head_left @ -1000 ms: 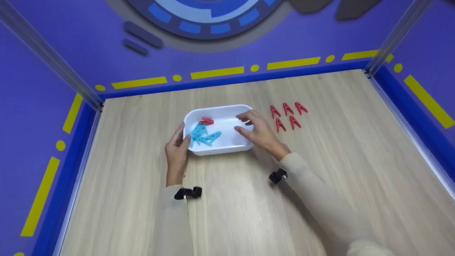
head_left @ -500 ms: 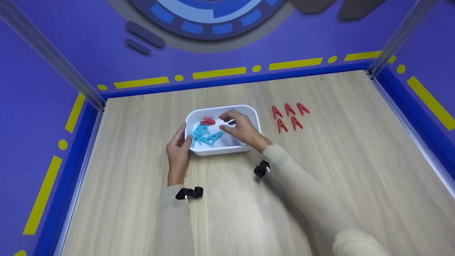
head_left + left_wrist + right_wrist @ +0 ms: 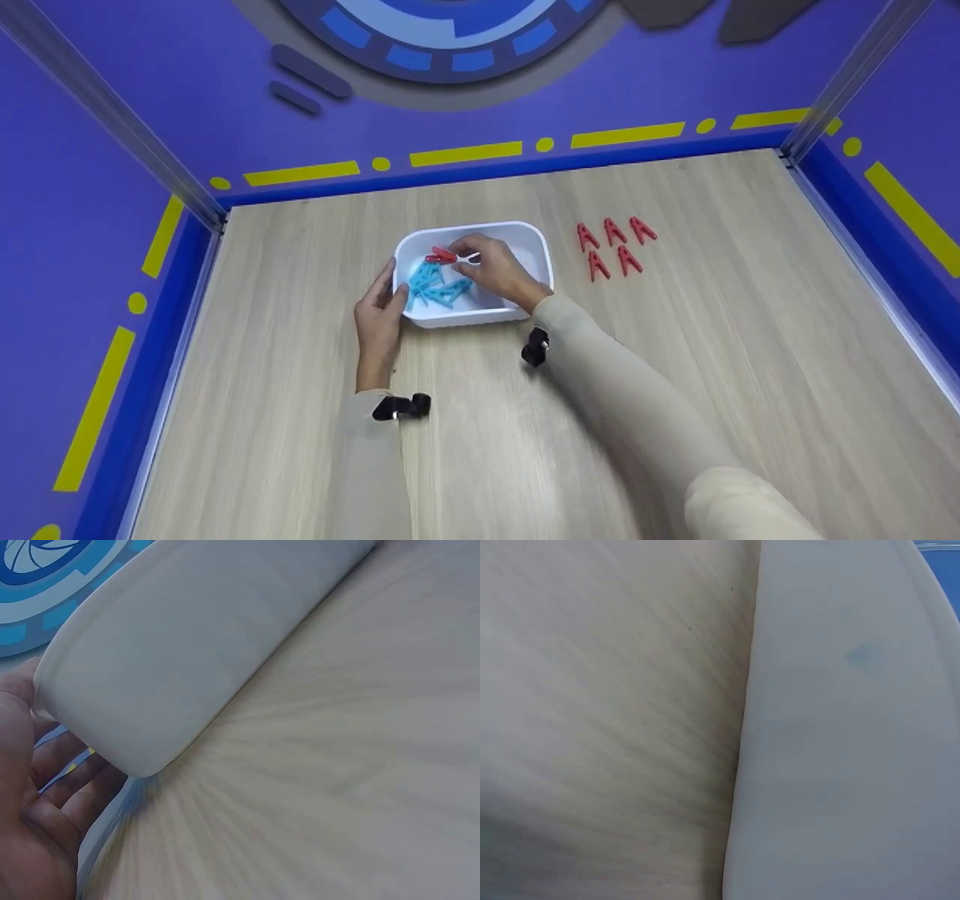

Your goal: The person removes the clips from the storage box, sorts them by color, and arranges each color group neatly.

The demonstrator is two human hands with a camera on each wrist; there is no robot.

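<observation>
A white tray (image 3: 480, 319) with rounded corners is in front of me in the head view. My left hand (image 3: 379, 326) grips its left end, thumb over the rim and fingers along the outer wall; the left wrist view shows this hand (image 3: 45, 787) at the tray's end. Inside the tray lie several light blue clothespins (image 3: 442, 291) and, above them, a red clothespin (image 3: 441, 256). My right hand (image 3: 495, 268) reaches into the tray, thumb and fingertips at the red clothespin's right end. I cannot tell whether they pinch it.
Several red clothespins (image 3: 611, 232) lie in two rows on the wooden table (image 3: 697, 322), right of the tray. Blue-purple panels (image 3: 480, 120) close off the back and sides. The right wrist view shows mainly the tray's outer wall (image 3: 840, 765) and the tabletop.
My right hand has moved left across the tray, from its right rim to the red clothespin. My left hand keeps its grip on the tray's left end.
</observation>
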